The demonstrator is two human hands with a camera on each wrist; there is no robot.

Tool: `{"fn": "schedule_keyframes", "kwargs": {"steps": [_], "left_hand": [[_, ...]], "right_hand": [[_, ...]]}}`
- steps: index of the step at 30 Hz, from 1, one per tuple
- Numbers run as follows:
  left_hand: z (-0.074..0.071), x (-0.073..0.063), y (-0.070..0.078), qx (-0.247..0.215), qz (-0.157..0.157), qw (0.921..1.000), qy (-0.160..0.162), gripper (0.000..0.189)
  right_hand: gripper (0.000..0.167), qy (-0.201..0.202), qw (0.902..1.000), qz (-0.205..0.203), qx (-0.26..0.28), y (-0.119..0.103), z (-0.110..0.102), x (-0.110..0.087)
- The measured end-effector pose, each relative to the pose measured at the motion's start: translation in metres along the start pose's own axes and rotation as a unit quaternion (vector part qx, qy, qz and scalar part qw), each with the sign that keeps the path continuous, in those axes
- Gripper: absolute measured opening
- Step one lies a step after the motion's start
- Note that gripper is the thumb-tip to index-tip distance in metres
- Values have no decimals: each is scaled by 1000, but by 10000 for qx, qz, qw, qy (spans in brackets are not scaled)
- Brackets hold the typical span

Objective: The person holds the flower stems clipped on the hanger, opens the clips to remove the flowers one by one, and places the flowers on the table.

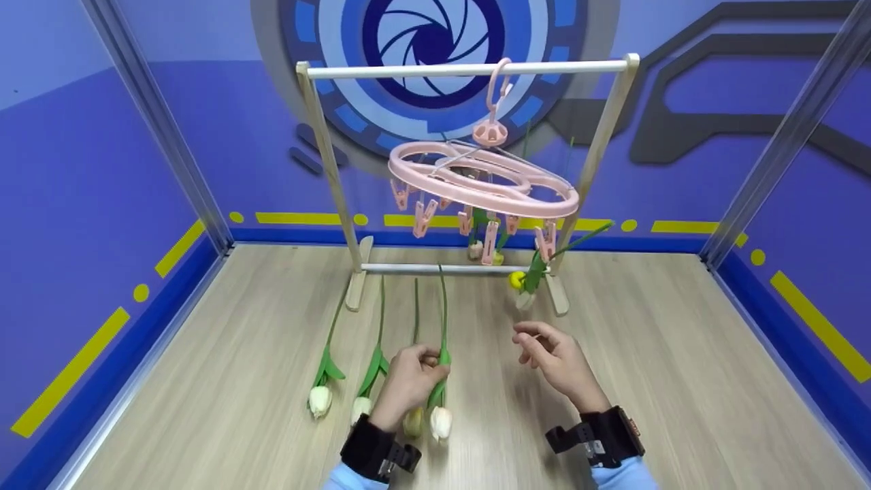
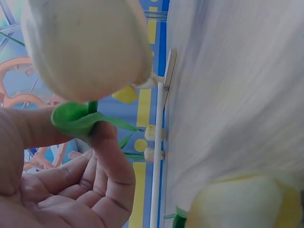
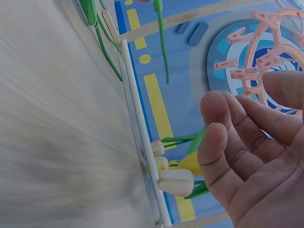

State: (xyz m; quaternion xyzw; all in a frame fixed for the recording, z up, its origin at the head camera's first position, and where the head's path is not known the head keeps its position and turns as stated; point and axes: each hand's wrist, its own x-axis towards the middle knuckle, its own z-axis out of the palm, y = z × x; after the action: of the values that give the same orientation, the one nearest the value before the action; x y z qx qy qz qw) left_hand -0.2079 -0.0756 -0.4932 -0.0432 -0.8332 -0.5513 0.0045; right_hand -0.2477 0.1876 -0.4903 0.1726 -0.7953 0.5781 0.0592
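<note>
Pale wood-grain surface (image 1: 680, 381) is running out to blue-purple printed walls (image 1: 102, 204) on the left, right and back, so the right hand (image 1: 559, 359) is getting loads of room on its outer side. Its fingers are hanging loosely curled, holding nothing, just this side of some yellow and white tulips (image 1: 525, 299) under a pink oval plastic clip hanger (image 1: 490, 203). Things are tighter for the left hand (image 1: 405, 384): three pale artificial tulips (image 1: 320, 401) are lying beside and beneath it. Its fingers are pinching a cream-white, green-stemmed artificial tulip (image 1: 441, 423) near the leaves; the bloom's pointing at the person, long axis running straight away towards the wood-and-white rack (image 1: 381, 70).
</note>
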Motion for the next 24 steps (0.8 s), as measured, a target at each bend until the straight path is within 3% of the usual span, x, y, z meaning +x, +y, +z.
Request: {"fn": "schedule_keyframes", "kwargs": {"steps": [7,24], "left_hand": [[3,0,-2,7,-219,9997,-63,31],[12,1,-4,459,-320,9984,8,45]], "right_hand": [[23,-38,10000,7,15,0,1,1],[22,-82,9999,49,109,3,3,1]]}}
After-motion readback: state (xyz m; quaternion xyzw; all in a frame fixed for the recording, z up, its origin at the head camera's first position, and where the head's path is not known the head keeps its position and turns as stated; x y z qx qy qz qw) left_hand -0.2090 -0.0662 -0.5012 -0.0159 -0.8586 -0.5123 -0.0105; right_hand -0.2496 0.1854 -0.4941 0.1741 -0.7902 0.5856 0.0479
